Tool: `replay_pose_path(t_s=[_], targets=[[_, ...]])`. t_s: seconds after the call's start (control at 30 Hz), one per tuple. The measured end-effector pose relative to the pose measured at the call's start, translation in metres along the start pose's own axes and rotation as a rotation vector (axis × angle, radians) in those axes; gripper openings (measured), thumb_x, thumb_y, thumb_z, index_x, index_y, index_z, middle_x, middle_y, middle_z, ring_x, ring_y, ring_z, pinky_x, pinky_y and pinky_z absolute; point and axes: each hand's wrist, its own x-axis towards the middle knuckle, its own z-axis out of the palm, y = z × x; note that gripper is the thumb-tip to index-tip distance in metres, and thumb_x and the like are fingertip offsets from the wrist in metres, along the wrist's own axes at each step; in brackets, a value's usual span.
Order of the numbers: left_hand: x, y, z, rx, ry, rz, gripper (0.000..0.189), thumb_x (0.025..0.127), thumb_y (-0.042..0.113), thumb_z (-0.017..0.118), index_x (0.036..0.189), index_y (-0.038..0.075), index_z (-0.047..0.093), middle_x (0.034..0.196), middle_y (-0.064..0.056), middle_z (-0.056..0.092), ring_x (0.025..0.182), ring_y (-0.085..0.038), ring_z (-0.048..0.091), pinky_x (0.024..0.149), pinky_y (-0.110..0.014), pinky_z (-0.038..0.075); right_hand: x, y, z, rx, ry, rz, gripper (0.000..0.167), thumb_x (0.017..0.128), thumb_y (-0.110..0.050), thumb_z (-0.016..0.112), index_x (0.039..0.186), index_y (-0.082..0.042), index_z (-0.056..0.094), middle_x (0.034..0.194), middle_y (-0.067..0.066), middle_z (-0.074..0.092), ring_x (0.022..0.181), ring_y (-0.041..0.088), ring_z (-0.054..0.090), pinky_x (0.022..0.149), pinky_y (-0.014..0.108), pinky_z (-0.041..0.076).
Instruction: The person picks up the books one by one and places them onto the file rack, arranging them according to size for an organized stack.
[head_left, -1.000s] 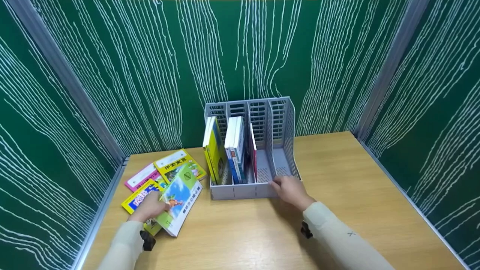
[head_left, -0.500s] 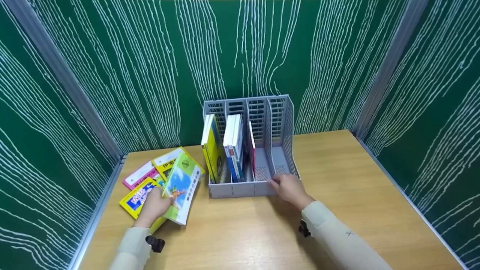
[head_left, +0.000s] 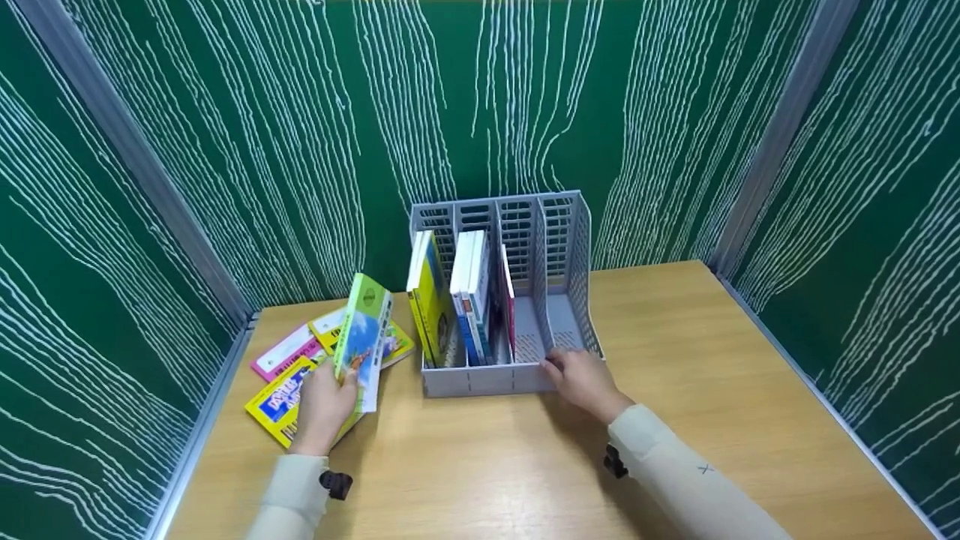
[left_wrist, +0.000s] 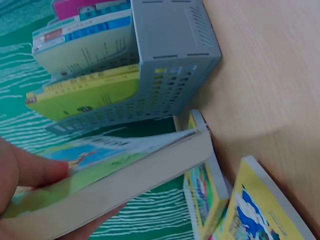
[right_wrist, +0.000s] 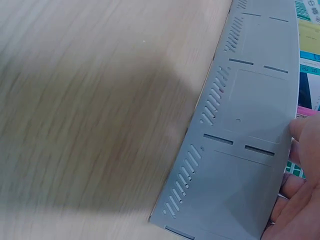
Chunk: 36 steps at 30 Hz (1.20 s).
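My left hand [head_left: 324, 409] holds a green and blue paperback book [head_left: 360, 330] above the loose books at the left. In the left wrist view the thumb lies on the book's cover [left_wrist: 85, 155], and other fingers show beneath its page block. My right hand [head_left: 585, 379] grips the front lip of a grey magazine rack [head_left: 487, 381] near its right end. The right wrist view shows its fingertips curled over the rack's edge [right_wrist: 240, 125]. Yellow books [head_left: 427, 307] stand in the leftmost slot, white-edged books [head_left: 470, 300] in the second, and a thin red book [head_left: 508, 307] in the third.
Under and beside the held book lie a pink book [head_left: 285, 356], a yellow book with blue lettering [head_left: 277, 405] and another yellow book [head_left: 397, 346], overlapping on the wooden table [head_left: 480, 472]. Green walls [head_left: 285, 150] with white lines enclose the table at the back and sides.
My left hand has lifted the green and blue book off the pile and tilted it more upright, moving slightly right. The right hand keeps its grip on the rack.
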Motion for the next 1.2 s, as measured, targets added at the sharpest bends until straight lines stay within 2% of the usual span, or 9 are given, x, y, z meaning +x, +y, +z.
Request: replay_pose_path(t_s=[0.2,0.4,0.53,0.7,0.8,0.9,1.03,1.2], targets=[[-0.006,0.012,0.01,0.017,0.138,0.115,0.025,0.105,0.006,0.061,0.119,-0.014,0.067,0.117,-0.037,0.074,0.1,-0.048,0.078,0.077,-0.056,0.066,-0.001,-0.008,-0.009,0.044,0.059,0.028,0.035,0.105,-0.021,0.072,0.128,0.004,0.071,0.123,0.025,0.076,0.116,0.046,0.073,0.104,0.06,0.058],[-0.011,0.022,0.013,0.064,0.227,0.21,0.03,0.105,0.001,0.063,0.13,-0.015,0.065,0.124,-0.037,0.073,0.107,-0.052,0.077,0.085,-0.059,0.066,0.0,-0.029,-0.027,0.15,0.149,0.044,0.041,0.105,-0.023,0.071,0.136,0.003,0.067,0.137,0.026,0.07,0.132,0.046,0.066,0.115,0.062,0.051],[-0.014,0.027,0.014,0.105,0.293,0.306,0.038,0.101,-0.003,0.067,0.137,-0.015,0.062,0.125,-0.035,0.074,0.104,-0.051,0.077,0.084,-0.058,0.066,-0.002,-0.046,-0.038,0.251,0.231,0.011,0.04,0.103,-0.019,0.075,0.134,0.005,0.068,0.135,0.027,0.071,0.127,0.046,0.069,0.111,0.061,0.055],[-0.017,0.034,0.016,0.166,0.402,0.495,0.049,0.09,-0.011,0.072,0.138,-0.016,0.061,0.121,-0.034,0.075,0.088,-0.049,0.079,0.071,-0.055,0.067,-0.005,-0.066,-0.047,0.398,0.283,-0.039,0.041,0.099,-0.014,0.08,0.132,0.006,0.068,0.125,0.025,0.075,0.115,0.043,0.074,0.102,0.055,0.062],[-0.017,0.037,0.019,0.206,0.461,0.609,0.056,0.082,-0.015,0.075,0.137,-0.016,0.062,0.125,-0.034,0.074,0.089,-0.049,0.079,0.067,-0.053,0.067,-0.008,-0.079,-0.052,0.492,0.275,-0.067,0.042,0.097,-0.012,0.082,0.133,0.006,0.068,0.124,0.024,0.076,0.112,0.041,0.075,0.099,0.052,0.063],[-0.018,0.042,0.023,0.255,0.513,0.707,0.06,0.077,-0.018,0.077,0.135,-0.014,0.064,0.128,-0.034,0.073,0.099,-0.049,0.079,0.066,-0.049,0.067,-0.011,-0.091,-0.057,0.59,0.238,-0.086,0.044,0.097,-0.01,0.082,0.135,0.005,0.067,0.127,0.025,0.075,0.112,0.042,0.076,0.099,0.053,0.063],[-0.018,0.051,0.027,0.316,0.576,0.826,0.06,0.071,-0.019,0.078,0.13,-0.013,0.068,0.123,-0.032,0.075,0.103,-0.048,0.079,0.069,-0.046,0.067,-0.016,-0.105,-0.062,0.704,0.174,-0.083,0.051,0.096,-0.009,0.082,0.142,0.005,0.063,0.131,0.027,0.073,0.117,0.045,0.074,0.102,0.054,0.062],[-0.019,0.062,0.033,0.386,0.615,0.959,0.051,0.075,-0.011,0.083,0.125,-0.012,0.071,0.117,-0.03,0.078,0.099,-0.046,0.081,0.08,-0.048,0.067,-0.02,-0.115,-0.066,0.83,0.082,-0.067,0.064,0.096,-0.006,0.081,0.152,0.007,0.053,0.14,0.028,0.069,0.125,0.046,0.071,0.105,0.041,0.062]])
